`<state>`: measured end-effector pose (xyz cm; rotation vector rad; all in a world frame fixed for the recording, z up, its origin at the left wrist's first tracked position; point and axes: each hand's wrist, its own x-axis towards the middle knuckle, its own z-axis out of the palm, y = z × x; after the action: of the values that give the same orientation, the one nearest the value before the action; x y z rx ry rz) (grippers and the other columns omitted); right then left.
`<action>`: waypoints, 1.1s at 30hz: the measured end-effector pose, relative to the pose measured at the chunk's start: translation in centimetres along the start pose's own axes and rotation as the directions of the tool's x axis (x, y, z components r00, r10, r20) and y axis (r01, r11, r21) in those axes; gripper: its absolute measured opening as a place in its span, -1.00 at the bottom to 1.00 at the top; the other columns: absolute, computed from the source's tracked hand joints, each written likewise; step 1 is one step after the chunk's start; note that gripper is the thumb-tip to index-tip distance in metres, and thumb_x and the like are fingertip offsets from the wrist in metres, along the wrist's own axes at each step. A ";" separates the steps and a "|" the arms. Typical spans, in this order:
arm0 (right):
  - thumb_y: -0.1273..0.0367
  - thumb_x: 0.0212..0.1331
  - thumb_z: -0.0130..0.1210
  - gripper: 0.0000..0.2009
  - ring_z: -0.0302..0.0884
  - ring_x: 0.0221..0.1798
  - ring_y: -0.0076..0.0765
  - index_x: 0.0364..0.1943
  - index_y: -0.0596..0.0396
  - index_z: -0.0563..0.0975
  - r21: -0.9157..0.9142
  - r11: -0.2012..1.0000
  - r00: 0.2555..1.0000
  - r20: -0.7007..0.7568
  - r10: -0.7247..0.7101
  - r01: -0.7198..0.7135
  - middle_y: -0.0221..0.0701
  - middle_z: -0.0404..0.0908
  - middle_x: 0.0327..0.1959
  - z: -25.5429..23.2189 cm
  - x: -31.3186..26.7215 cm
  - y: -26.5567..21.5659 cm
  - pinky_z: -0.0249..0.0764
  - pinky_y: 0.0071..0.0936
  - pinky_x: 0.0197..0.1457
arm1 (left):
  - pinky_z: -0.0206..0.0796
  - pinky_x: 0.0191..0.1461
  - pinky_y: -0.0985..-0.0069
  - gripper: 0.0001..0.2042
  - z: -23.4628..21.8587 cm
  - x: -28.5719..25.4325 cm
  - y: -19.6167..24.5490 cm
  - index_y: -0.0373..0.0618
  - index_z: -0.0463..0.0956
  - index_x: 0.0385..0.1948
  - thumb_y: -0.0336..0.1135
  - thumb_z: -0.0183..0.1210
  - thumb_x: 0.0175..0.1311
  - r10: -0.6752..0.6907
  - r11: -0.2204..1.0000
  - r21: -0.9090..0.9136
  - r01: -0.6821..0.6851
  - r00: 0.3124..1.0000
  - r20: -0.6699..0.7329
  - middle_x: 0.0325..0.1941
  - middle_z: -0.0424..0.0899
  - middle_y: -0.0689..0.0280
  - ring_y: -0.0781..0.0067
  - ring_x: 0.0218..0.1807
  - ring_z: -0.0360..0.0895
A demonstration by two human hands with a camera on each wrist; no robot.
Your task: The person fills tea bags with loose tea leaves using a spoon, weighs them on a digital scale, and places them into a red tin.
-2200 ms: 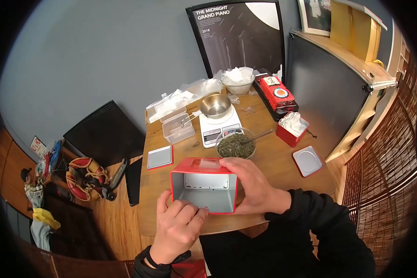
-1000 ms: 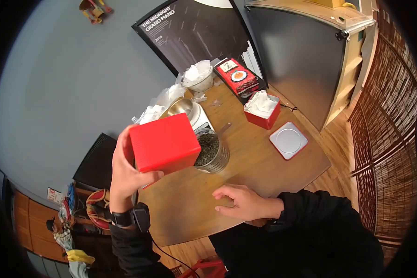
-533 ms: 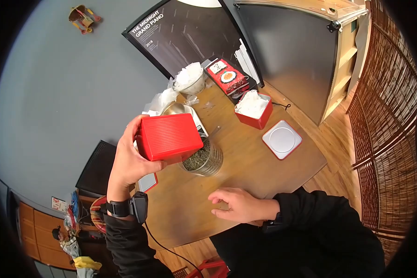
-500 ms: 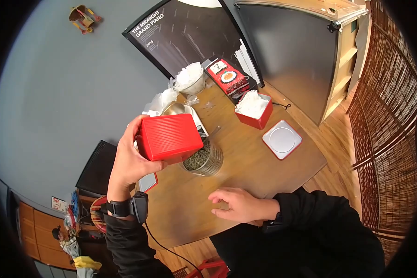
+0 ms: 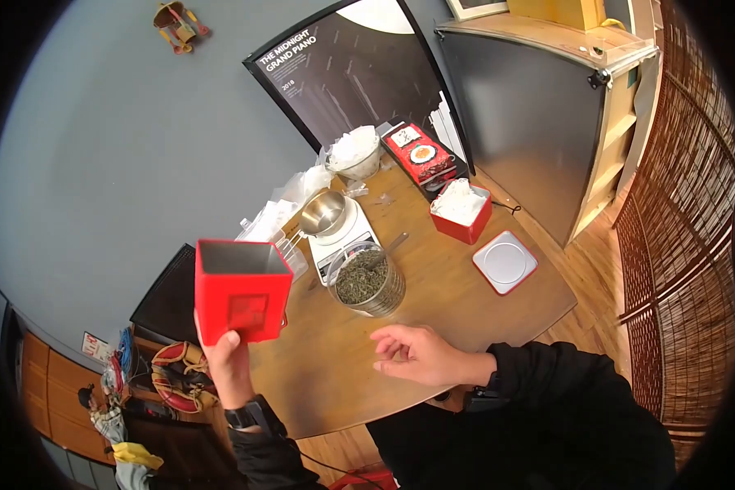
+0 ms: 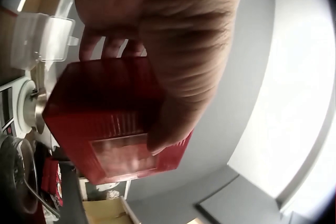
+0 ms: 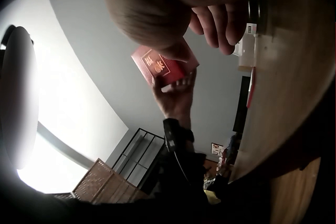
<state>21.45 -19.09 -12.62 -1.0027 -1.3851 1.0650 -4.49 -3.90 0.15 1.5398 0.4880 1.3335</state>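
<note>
My left hand [image 5: 229, 367] grips a red tin [image 5: 245, 302] from below, up at the left of the table. Its open top faces up and shows a grey inside wall. In the left wrist view, the thumb presses on the tin's side beside a clear window [image 6: 126, 155]. My right hand [image 5: 423, 357] hovers over the table's front part with loosely bent fingers and holds nothing. Nearest to it is a clear round container [image 5: 367, 282] of dried tea leaves, with a spoon [image 5: 394, 245] leaning in it. In the right wrist view, the tin [image 7: 160, 66] bears gold characters.
A kitchen scale [image 5: 347, 237] carrying a steel bowl [image 5: 322, 212] stands behind the tea leaves. To the right are a white-lined red tin [image 5: 463, 216] and a lid [image 5: 505, 262]. Farther back sit a red packet [image 5: 420, 155] and a bowl of white material [image 5: 354, 155].
Both hands held the tin at first; the right hand then let go. The left hand has turned the tin from bottom-toward-me to opening-up, and brought it left and lower.
</note>
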 end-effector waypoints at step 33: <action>0.19 -0.08 0.52 0.07 0.24 0.44 -0.02 0.45 0.24 0.03 -0.273 0.957 0.995 0.068 -0.079 0.095 -0.03 0.22 0.39 6.7 7.7 2.1 0.28 -0.17 0.43 | 0.27 0.38 0.37 0.04 -4.8 -7.6 -5.0 -0.14 0.21 0.39 -0.54 0.58 -0.35 -0.475 0.869 0.245 0.430 0.865 0.165 0.27 0.47 0.35 0.44 0.30 0.40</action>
<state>14.21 -11.62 -12.99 -1.1066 -1.6411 0.8552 -9.69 -5.95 -8.48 1.5850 0.8076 0.7546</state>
